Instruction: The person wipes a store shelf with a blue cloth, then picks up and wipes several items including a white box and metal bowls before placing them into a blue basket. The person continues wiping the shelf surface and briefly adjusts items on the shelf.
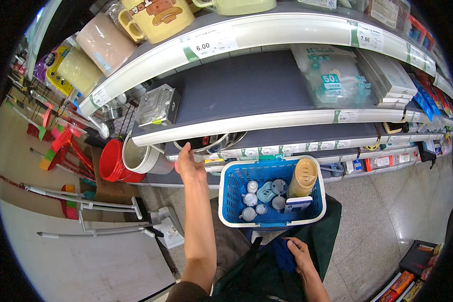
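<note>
My left hand (191,166) reaches up to the lower shelf, fingertips at the rim of a shiny metal bowl (221,143) partly hidden under the shelf above. Whether the fingers grip that rim is unclear. Low in front of my body, my right hand (302,256) holds a bunched dark blue cloth (285,256) against a dark green apron (245,279). Between me and the shelves is a blue plastic basket (232,209) with a white rim. Inside it are several small white vessels (250,199), a light blue soap dish (265,191) and a tall tan-lidded container (305,173).
Red buckets (111,160) and stacked white bins (139,154) stand left of my left hand. A clear-lidded box (157,105) and a bagged plastic pack (332,81) sit on the middle shelf (241,88). A pale flat panel (79,260) lies lower left.
</note>
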### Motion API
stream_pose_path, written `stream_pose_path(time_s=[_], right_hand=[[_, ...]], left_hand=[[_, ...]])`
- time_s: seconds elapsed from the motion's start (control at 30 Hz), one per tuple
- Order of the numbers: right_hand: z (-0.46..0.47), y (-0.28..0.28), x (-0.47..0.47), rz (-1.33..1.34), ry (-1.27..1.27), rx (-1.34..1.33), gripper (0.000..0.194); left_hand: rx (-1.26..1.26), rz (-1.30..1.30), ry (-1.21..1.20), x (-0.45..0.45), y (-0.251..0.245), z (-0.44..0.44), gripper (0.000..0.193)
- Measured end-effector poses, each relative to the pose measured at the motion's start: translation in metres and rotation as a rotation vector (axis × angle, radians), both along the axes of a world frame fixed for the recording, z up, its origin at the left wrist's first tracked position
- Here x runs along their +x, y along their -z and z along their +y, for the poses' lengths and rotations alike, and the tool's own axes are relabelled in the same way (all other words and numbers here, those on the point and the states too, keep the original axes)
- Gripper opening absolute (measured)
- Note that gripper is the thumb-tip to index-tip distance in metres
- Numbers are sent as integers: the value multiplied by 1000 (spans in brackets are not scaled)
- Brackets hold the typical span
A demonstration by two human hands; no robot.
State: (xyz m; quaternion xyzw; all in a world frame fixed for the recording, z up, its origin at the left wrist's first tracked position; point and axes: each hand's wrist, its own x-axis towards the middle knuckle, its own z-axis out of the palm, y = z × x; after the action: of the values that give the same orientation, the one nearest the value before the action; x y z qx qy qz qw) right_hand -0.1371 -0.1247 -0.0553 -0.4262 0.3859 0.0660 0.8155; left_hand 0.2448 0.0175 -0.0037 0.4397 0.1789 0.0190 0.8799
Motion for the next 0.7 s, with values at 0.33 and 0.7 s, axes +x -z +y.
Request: stream_pose_path(time_s=[0.33,0.7], right_hand=[[5,-3,1,3,-12,24,35],[0,-5,3,-68,57,39,31]], left_hand=[[-108,-168,83,-65,-24,23,15],[-251,-218,119,-87,5,52,32]])
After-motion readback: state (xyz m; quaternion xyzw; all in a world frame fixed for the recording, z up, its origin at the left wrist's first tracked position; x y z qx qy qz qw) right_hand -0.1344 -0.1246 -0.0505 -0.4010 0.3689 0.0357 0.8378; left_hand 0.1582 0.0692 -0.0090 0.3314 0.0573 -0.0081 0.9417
